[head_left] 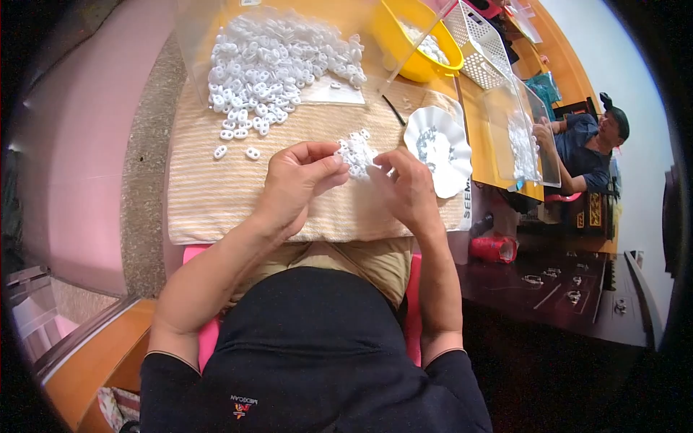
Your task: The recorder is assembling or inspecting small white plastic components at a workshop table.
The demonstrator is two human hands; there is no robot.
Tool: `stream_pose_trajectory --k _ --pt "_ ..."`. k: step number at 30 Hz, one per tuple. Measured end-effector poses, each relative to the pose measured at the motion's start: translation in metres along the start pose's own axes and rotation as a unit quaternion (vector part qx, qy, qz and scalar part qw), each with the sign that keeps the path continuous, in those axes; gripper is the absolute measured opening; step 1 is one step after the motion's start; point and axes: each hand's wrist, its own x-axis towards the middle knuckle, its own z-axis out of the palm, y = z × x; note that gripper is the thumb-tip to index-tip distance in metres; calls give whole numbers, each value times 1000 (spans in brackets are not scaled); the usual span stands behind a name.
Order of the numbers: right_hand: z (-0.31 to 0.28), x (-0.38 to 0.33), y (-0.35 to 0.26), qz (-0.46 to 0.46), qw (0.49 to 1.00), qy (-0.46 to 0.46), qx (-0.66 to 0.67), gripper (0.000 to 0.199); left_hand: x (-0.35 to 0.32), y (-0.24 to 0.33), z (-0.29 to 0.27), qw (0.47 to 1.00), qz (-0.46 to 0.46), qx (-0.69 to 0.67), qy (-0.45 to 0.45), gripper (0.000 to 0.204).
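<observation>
A small heap of white plastic pieces (pixel 356 150) lies on a striped towel (pixel 209 198) between my hands. My left hand (pixel 292 184) is at the heap's left side, thumb and forefinger closed together at their tips; whatever they hold is too small to make out. At the heap's right edge, my right hand (pixel 410 189) has its fingers curled and pinched, slightly blurred, with their contents hidden. A white dish with a wavy rim (pixel 455 169), containing small pieces, sits just beyond my right hand. Farther off is a big pile of white two-holed oval pieces (pixel 267 65).
The big pile spills from a clear bin (pixel 191 36) onto the towel. A thin black stick (pixel 393 110) lies near the dish. Behind stand a yellow basin (pixel 404 61) and a white perforated basket (pixel 476 47). At right, another person (pixel 588 144) works at a clear bin (pixel 494 108).
</observation>
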Motion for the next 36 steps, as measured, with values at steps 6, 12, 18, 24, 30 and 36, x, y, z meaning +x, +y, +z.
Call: stream_pose_trajectory --k 6,12,18,24,30,36 --pt "8 59 -10 -73 994 -8 82 13 -6 3 3 999 36 -32 14 16" --pt "48 108 -8 -106 987 -48 115 22 -12 7 11 997 62 -30 21 16" --pt "74 133 -33 -113 993 -43 1 27 -15 11 13 996 74 -40 20 16" --pt "81 137 -40 -76 996 -43 -28 27 -16 14 12 996 68 -51 6 16" --pt "80 134 -33 -60 997 -33 -22 22 -16 14 14 997 56 -42 11 16" --pt "62 114 -16 -25 991 -34 127 20 -13 12 9 997 52 -60 -4 15"
